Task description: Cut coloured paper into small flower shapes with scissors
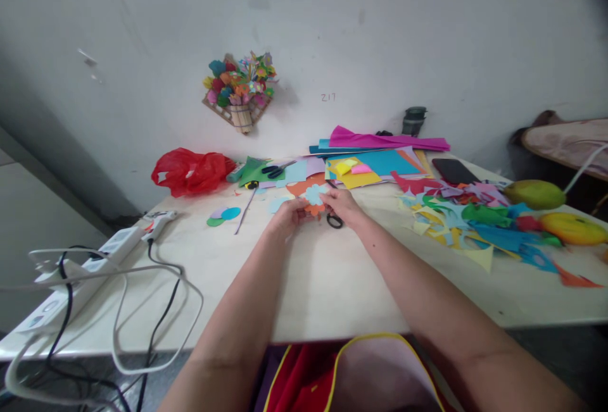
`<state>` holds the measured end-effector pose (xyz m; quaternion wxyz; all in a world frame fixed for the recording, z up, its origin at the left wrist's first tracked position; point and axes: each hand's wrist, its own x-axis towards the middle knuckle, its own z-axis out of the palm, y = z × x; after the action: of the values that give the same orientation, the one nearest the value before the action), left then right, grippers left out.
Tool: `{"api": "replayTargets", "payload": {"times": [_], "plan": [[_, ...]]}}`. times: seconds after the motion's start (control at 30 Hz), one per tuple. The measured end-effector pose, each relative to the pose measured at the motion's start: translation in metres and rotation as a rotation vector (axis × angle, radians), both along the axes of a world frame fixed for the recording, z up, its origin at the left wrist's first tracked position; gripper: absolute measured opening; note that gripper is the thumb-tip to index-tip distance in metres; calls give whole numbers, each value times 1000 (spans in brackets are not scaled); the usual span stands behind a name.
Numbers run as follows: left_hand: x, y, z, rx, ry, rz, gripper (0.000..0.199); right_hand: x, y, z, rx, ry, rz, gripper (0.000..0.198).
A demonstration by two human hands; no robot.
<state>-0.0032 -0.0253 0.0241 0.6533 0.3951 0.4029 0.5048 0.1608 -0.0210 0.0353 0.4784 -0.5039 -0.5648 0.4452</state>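
In the head view, the blue flower overlaps the orange flower above the table, between the 2 hands and about equally near both: right of the left hand, which pinches the orange edge, left of the right hand, which pinches the blue edge. Roundish, with no clear long axis, the blue flower faces the near side.

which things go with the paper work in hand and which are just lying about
Likely the work:
light-blue flower-shaped paper, held
orange scalloped paper beneath it
stacked coloured paper sheets

Likely lying about:
red plastic bag
black rectangular phone
white power strip
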Motion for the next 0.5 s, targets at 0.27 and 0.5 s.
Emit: {"api": "replayTargets", "payload": {"times": [0.27, 0.5], "plan": [[-1, 1, -6, 20, 52, -38, 5, 10, 10, -2, 9, 95, -227, 28], [-1, 1, -8, 19, 66, -86, 13, 8, 10, -6, 71, 66, -35, 27]]}}
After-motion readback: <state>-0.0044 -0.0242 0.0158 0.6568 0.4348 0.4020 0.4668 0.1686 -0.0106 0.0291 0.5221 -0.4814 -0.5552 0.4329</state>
